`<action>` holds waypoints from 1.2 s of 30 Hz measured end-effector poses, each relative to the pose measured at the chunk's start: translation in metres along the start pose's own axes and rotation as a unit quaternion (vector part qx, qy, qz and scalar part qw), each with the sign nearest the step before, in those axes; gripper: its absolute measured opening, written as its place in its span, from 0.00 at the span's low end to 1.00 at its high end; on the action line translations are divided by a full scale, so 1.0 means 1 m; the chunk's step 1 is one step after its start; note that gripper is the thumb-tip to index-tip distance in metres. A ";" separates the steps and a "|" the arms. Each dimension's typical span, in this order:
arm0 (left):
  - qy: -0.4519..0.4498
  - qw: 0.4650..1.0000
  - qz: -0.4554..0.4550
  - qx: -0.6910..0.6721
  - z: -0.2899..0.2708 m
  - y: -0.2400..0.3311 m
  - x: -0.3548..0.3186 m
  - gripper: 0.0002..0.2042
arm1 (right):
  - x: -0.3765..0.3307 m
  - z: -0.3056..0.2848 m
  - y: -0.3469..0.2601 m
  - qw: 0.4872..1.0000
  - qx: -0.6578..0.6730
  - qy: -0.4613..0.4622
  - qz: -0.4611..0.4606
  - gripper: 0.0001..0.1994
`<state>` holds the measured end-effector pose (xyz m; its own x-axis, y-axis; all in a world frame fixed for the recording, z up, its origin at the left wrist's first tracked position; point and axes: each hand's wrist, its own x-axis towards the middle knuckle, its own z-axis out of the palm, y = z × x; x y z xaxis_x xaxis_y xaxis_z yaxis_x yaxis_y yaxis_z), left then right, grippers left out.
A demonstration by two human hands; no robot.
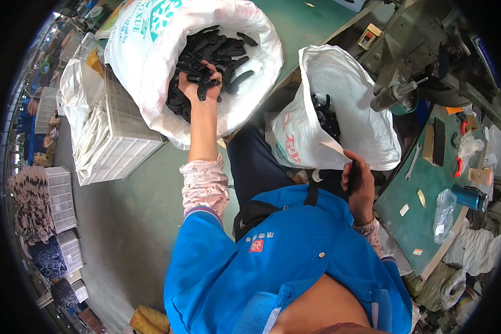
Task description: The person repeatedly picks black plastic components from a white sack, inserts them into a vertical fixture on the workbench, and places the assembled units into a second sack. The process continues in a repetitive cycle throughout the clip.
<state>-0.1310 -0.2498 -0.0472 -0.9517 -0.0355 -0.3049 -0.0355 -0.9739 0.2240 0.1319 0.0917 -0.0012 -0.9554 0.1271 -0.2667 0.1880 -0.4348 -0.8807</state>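
Observation:
A large white woven sack [150, 83] stands wide-mouthed at the upper left, with many black elongated, slightly curved handle-like pieces [220, 47] inside. My left hand [202, 86] reaches into its mouth, fingers curled around several of these pieces. To the right is a smaller white sack [367, 133], its mouth spread, with similar black pieces [325, 117] at the bottom. Close to that sack's near rim, my right hand [363, 195] is closed on one black handle-like piece [354, 177], with the fingers partly hidden behind it.
A dark metal machine [417, 67] rises at the upper right. Beside it, a green worktable [398, 222] bears a wrench [412, 162], a blue cup [470, 196] and clear plastic bags. A white plastic crate [128, 131] holding white bags stands left of the large sack.

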 end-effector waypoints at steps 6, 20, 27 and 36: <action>0.027 0.993 0.063 0.094 0.006 -0.015 -0.015 0.14 | 0.013 -0.002 0.006 0.996 -0.081 -0.024 -0.012 0.12; -0.001 0.969 0.096 0.226 0.039 -0.133 -0.089 0.12 | 0.069 0.121 -0.050 0.742 -0.416 -0.130 -0.509 0.20; -0.009 0.972 -0.055 0.230 0.063 -0.172 -0.116 0.15 | 0.052 0.067 -0.068 0.687 -0.428 -0.105 -0.578 0.23; -0.097 0.959 -0.151 0.220 0.082 -0.216 -0.120 0.16 | 0.060 -0.014 -0.136 0.934 -0.230 0.025 -0.271 0.19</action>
<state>-0.0341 -0.0173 0.0169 -0.9148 0.3181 -0.2491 -0.4037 -0.7423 0.5348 0.0525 0.1713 0.0972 -0.9290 0.2635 0.2599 -0.2315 0.1342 -0.9635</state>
